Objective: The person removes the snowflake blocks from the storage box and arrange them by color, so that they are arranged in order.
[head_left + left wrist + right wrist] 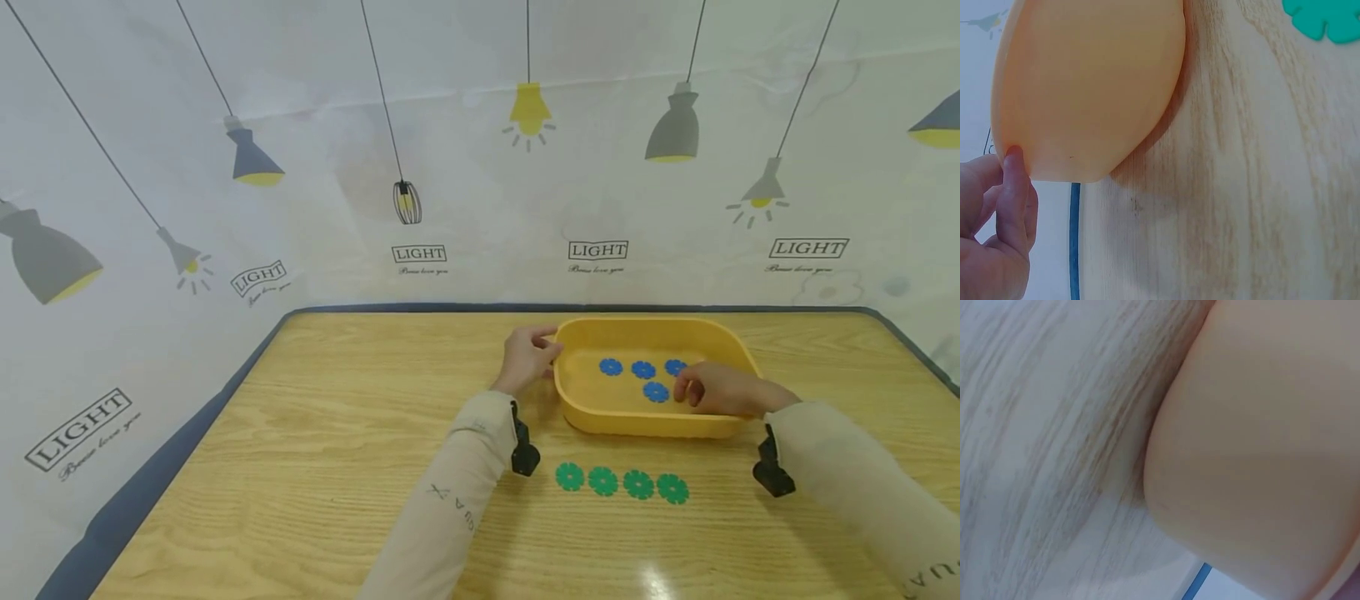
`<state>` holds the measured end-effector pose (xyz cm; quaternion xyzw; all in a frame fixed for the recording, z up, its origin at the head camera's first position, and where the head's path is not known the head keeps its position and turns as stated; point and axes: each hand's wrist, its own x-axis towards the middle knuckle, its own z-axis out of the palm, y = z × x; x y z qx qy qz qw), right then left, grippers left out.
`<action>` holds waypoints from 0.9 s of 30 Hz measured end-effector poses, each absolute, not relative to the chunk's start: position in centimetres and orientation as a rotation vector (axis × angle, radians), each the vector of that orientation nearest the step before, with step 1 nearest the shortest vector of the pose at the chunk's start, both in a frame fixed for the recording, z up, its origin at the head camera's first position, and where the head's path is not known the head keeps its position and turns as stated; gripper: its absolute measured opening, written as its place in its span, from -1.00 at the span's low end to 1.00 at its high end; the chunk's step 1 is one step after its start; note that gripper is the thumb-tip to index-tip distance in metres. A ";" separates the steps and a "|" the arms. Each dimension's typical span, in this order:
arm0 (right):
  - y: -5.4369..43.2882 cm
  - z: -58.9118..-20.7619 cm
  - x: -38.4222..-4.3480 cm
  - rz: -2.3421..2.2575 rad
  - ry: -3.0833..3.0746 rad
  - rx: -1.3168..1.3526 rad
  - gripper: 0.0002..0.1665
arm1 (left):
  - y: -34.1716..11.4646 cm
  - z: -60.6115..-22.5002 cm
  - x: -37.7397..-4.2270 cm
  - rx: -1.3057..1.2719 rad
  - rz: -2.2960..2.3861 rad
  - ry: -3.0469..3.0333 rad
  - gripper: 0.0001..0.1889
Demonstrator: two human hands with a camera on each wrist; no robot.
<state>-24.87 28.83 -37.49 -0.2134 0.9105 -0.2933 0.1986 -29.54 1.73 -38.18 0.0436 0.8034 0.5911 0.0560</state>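
A yellow plastic basin point(660, 425) stands on the wooden table. Its left end is held by my left hand point(527, 358), whose fingertips pinch the rim, as the left wrist view also shows with the hand point(997, 219) at the basin wall point(1091, 94). My right hand point(722, 389) reaches over the near right rim into the basin, fingers curled downward beside several blue notched discs, among them one disc point(656, 392) right by the fingertips and another point(611, 367) farther left. I cannot tell whether the right fingers hold a disc. The right wrist view shows mostly the basin's outer wall point(1247, 437).
In front of the basin, several green notched discs lie in a row, from a left one point(569, 477) to a right one point(672, 488). Behind the table point(337, 467) hangs a white sheet point(480, 167) printed with lamps. A dark edge borders the tabletop.
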 end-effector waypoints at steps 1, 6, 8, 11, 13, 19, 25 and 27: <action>28.8 -37.5 -24.9 -0.819 2.558 -0.605 -0.81 | 1.7 -38.2 -29.5 0.132 1.797 2.438 -0.64; 28.6 -37.8 -25.1 -0.853 2.585 -0.552 -0.84 | 1.7 -38.3 -29.5 0.155 1.799 2.443 -0.64; 28.4 -37.9 -25.3 -0.896 2.588 -0.510 -0.80 | 1.7 -38.3 -29.5 0.162 1.796 2.447 -0.64; 28.3 -38.1 -25.7 -0.934 2.615 -0.522 -0.76 | 1.7 -38.3 -29.5 0.163 1.795 2.452 -0.64; 28.3 -38.2 -26.0 -0.923 2.654 -0.551 -0.75 | 1.7 -38.3 -29.5 0.162 1.795 2.451 -0.64; 28.6 -38.2 -26.4 -0.965 2.681 -0.542 -0.60 | 1.7 -38.2 -29.5 0.162 1.801 2.442 -0.64; 29.4 -37.7 -26.3 -1.024 2.613 -0.487 -0.50 | 1.7 -38.3 -29.5 0.162 1.799 2.445 -0.64; 29.6 -37.6 -26.2 -1.004 2.581 -0.517 -0.50 | 1.7 -38.3 -29.6 0.165 1.798 2.447 -0.64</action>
